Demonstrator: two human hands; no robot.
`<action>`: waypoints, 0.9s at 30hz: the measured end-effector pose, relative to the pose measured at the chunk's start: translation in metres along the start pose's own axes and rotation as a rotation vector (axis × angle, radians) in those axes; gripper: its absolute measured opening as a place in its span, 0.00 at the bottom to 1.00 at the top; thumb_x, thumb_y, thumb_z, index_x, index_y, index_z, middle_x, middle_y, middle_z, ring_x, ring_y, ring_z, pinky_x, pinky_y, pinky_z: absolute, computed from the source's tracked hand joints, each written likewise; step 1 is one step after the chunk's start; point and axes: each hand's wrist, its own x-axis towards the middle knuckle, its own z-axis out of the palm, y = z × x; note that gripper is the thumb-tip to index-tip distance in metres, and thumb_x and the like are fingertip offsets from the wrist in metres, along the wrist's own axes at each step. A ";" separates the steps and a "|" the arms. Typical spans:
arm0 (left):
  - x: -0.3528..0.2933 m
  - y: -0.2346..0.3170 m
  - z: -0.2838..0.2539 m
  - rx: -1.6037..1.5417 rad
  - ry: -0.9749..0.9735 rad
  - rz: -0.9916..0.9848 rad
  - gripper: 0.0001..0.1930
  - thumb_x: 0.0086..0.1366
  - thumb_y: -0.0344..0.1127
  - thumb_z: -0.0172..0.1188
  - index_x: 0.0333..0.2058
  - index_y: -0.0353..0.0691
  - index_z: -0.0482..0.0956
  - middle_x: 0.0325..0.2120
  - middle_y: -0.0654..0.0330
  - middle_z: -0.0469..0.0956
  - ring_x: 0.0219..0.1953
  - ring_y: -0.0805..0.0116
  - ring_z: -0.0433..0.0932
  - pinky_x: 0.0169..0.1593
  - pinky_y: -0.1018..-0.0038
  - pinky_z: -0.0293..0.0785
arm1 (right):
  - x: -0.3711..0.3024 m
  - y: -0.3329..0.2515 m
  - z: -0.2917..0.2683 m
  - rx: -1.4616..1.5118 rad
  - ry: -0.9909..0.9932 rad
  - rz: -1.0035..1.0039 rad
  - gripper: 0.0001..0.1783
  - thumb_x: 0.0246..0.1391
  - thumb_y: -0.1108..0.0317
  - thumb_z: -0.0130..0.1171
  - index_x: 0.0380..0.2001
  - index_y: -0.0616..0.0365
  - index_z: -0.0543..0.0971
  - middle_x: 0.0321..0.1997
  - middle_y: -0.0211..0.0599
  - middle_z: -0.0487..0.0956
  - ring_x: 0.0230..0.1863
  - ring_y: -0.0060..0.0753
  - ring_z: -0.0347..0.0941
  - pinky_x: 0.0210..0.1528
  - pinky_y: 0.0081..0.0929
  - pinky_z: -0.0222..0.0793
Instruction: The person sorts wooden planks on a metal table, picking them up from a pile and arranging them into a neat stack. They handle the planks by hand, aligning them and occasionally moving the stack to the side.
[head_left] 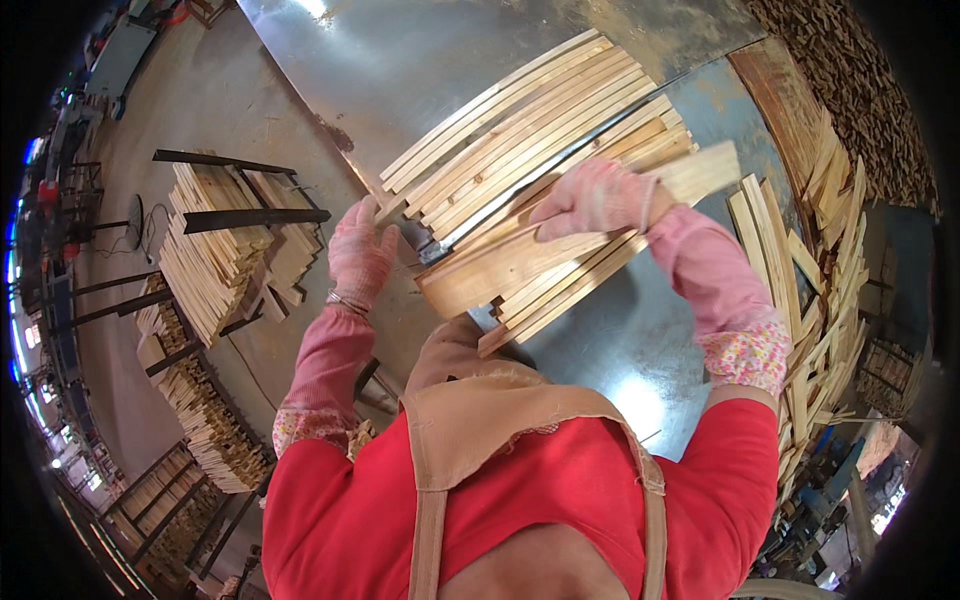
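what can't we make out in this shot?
All in the head view:
- Wide board: middle partly covered by the right hand; right end blurred.
- Left hand: palm hidden behind its back.
- Upper-right wood heap: pieces too small to count; edge cut by the fisheye rim.

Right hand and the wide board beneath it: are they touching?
Touching. The head view shows the gloved right hand closed over the wide board, thumb against it, with no gap visible.
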 end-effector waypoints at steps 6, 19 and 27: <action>0.035 -0.024 0.023 0.052 -0.315 -0.076 0.23 0.71 0.57 0.63 0.55 0.49 0.83 0.47 0.52 0.86 0.52 0.49 0.84 0.54 0.54 0.80 | 0.030 0.009 0.027 -0.374 0.281 -0.190 0.24 0.55 0.43 0.72 0.50 0.44 0.87 0.44 0.37 0.85 0.51 0.47 0.81 0.56 0.45 0.76; 0.027 0.009 -0.115 -0.839 -0.364 -0.116 0.20 0.76 0.47 0.62 0.44 0.30 0.85 0.27 0.65 0.80 0.28 0.78 0.76 0.32 0.75 0.72 | -0.043 0.019 0.102 -0.026 1.041 0.006 0.27 0.57 0.48 0.70 0.54 0.53 0.87 0.44 0.46 0.86 0.49 0.54 0.82 0.54 0.47 0.78; -0.014 0.204 -0.102 -0.536 -0.598 0.272 0.20 0.71 0.49 0.64 0.31 0.34 0.79 0.24 0.67 0.74 0.27 0.76 0.74 0.30 0.73 0.72 | -0.273 0.114 0.129 -0.318 1.415 0.360 0.50 0.50 0.43 0.75 0.74 0.47 0.70 0.70 0.48 0.75 0.70 0.60 0.69 0.71 0.54 0.66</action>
